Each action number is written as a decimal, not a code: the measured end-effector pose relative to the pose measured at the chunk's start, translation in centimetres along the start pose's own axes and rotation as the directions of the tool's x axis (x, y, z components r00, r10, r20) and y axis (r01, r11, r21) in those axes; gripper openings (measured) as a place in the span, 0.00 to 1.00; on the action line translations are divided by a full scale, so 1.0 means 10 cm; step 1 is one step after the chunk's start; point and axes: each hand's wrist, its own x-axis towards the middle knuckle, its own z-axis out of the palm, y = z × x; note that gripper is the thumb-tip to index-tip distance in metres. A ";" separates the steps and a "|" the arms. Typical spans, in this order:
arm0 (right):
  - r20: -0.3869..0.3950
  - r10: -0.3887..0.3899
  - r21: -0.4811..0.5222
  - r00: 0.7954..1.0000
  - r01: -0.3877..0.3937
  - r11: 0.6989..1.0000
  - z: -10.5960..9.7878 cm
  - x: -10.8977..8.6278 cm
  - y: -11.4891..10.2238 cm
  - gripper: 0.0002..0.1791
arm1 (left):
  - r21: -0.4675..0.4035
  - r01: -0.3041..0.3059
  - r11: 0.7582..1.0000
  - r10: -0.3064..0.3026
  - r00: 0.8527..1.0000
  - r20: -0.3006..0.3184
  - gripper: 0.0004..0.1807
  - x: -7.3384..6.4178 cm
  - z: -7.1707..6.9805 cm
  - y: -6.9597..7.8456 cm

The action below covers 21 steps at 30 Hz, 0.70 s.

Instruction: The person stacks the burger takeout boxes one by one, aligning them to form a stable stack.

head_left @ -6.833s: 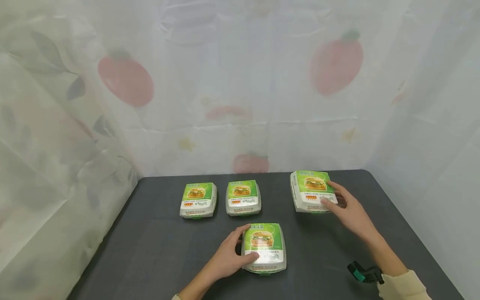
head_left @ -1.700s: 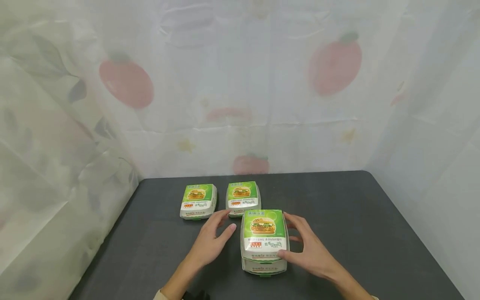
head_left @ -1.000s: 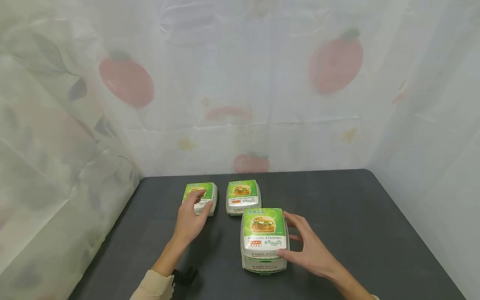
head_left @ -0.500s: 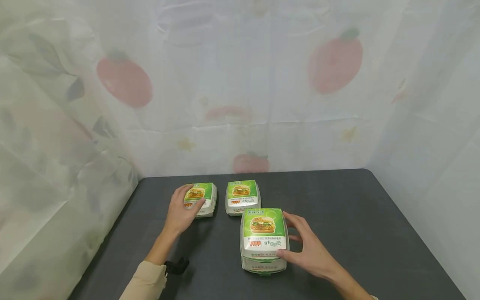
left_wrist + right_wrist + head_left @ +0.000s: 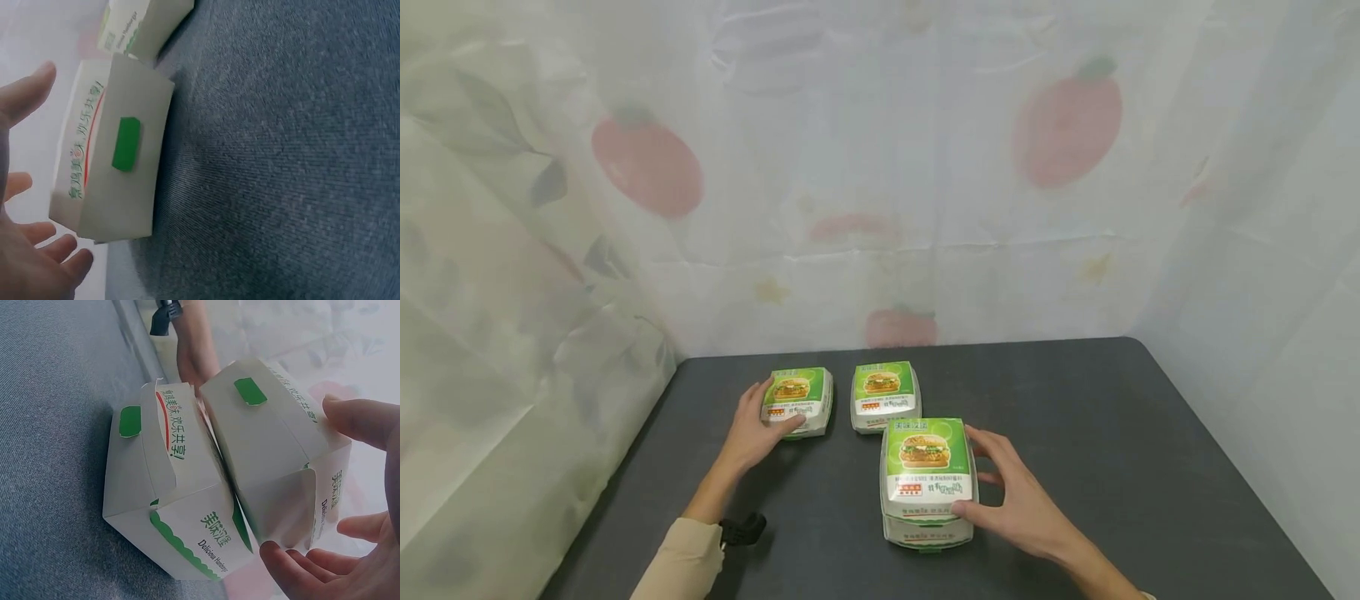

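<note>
Two green-and-white burger boxes are stacked near the middle front: an upper box (image 5: 928,454) on a lower box (image 5: 928,533). My right hand (image 5: 1015,496) holds the upper box at its right side, thumb at the front corner and fingers farther back. The right wrist view shows this upper box (image 5: 269,444) slightly askew on the lower box (image 5: 162,487). At the back left, my left hand (image 5: 751,429) reaches around another burger box (image 5: 793,396), fingers along its left side, thumb near its front. In the left wrist view, loosely bent fingers seem apart from that box (image 5: 125,150).
One more burger box (image 5: 883,396) stands behind the stack, right of the back-left box. The dark table (image 5: 1075,417) ends at a curtain (image 5: 925,167) printed with strawberries; curtains also hang on both sides. A dark strap device (image 5: 743,529) sits at my left wrist.
Earlier, the right hand brought the box from the back right onto the front box. Since then my left hand left the stack and moved to the back-left box; the right hand stayed.
</note>
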 end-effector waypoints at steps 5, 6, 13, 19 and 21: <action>0.006 0.011 0.013 1.000 -0.011 1.000 0.01 0.00 -0.01 0.50 | -0.028 0.031 0.999 -0.030 0.998 0.053 0.60 0.02 0.02 -0.06; 0.007 0.013 0.015 1.000 -0.013 1.000 0.01 0.00 -0.01 0.50 | -0.037 0.030 0.999 -0.028 0.998 0.057 0.60 0.03 0.02 -0.07; 0.003 0.017 0.007 1.000 -0.017 1.000 0.02 0.00 -0.01 0.50 | -0.080 0.016 0.997 -0.011 0.998 0.062 0.58 0.03 0.05 -0.13; -0.002 -0.001 0.013 1.000 0.001 1.000 0.01 -0.01 -0.01 0.49 | -0.102 0.010 0.995 -0.006 0.999 0.039 0.56 0.02 0.04 -0.16; 0.001 -0.007 0.014 1.000 0.007 1.000 0.01 -0.01 -0.01 0.49 | -0.103 0.013 0.995 -0.010 0.999 0.030 0.56 0.01 0.03 -0.16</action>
